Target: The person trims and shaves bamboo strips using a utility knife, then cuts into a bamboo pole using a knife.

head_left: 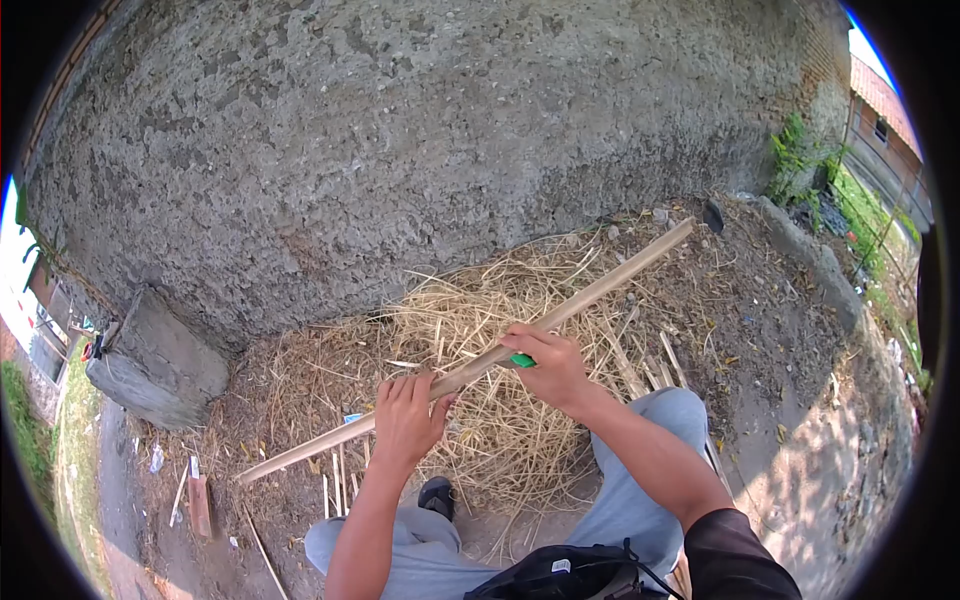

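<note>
One long, flat, pale wood-like strip (pixel 622 276), slanting above one tangled heap of thin, curly shavings (pixel 520 435); rough, pitted grey wall (pixel 400 150) beyond. Left hand (pixel 405 420), back upward, grip curled over the strip's lower half. Right hand (pixel 548 368), grip clasped round strip and one small green object (pixel 523 360), forearm slanting in.

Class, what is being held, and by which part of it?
A long strip, along its middle: left hand and right hand grip it, spaced apart; the right also holds something green.
</note>
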Action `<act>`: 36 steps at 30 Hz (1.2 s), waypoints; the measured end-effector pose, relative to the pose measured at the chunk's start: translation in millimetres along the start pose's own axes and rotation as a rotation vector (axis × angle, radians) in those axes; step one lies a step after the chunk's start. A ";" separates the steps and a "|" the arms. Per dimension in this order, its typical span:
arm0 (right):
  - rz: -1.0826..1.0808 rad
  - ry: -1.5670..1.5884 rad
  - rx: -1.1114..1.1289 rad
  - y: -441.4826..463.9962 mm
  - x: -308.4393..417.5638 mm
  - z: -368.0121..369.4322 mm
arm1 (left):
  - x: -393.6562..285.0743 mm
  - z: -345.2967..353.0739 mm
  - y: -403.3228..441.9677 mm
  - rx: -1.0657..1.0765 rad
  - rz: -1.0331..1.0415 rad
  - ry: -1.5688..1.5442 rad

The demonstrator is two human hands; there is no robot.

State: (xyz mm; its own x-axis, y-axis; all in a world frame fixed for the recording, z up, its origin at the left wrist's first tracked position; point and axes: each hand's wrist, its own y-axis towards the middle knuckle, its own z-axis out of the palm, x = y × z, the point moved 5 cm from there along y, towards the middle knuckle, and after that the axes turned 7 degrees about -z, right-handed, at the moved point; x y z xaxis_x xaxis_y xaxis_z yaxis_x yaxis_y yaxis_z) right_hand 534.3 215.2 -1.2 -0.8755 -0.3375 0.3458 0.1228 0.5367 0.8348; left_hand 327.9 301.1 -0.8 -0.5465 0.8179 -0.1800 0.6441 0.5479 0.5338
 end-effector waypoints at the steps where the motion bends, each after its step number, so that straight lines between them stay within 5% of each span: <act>1: -0.016 0.006 0.001 0.9 1.7 1.2 | 1.0 -2.8 -0.2 -0.015 0.003 -0.003; 6: -0.059 0.066 0.054 4.6 10.3 -0.7 | 2.5 -9.5 -7.3 -0.026 -0.053 0.041; 12: 0.208 0.049 0.179 5.7 10.6 -1.1 | 20.0 -17.6 -5.2 -0.080 -0.195 0.073; 21: 0.153 -0.031 0.332 -13.3 -5.9 17.6 | 36.1 -41.4 -4.5 -0.109 -0.251 0.177; 25: 0.104 0.114 0.233 -10.2 -10.3 17.6 | 28.6 -93.5 -2.3 -0.174 -0.225 0.261; 29: 0.409 0.332 0.170 6.1 -16.0 3.5 | 38.5 -155.9 -14.9 -0.114 -0.365 0.159; 31: 0.418 0.370 0.041 15.2 -13.2 -12.4 | 52.1 -157.5 -29.1 0.387 -0.708 0.011; 32: 0.465 0.380 0.039 18.2 -9.9 -18.9 | 55.4 -152.7 -38.7 0.514 -0.667 -0.092; 33: 0.460 0.382 0.039 16.3 -12.1 -18.1 | 56.1 -147.6 -48.6 0.509 -0.668 -0.090; 35: 0.386 0.294 0.041 11.4 -14.9 -18.1 | 51.0 -118.8 -77.0 0.679 -0.895 -0.752; 36: 0.384 0.292 0.039 11.7 -13.1 -20.9 | 45.6 -107.9 -82.5 0.677 -0.891 -0.753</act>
State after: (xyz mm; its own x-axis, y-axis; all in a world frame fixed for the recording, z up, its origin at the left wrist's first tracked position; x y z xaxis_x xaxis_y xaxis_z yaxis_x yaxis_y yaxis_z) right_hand 557.0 209.8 13.0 -0.6018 -0.3096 0.7362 0.3888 0.6916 0.6087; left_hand 192.1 274.2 36.1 -0.6304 -0.0816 -0.7719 0.4818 0.7385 -0.4716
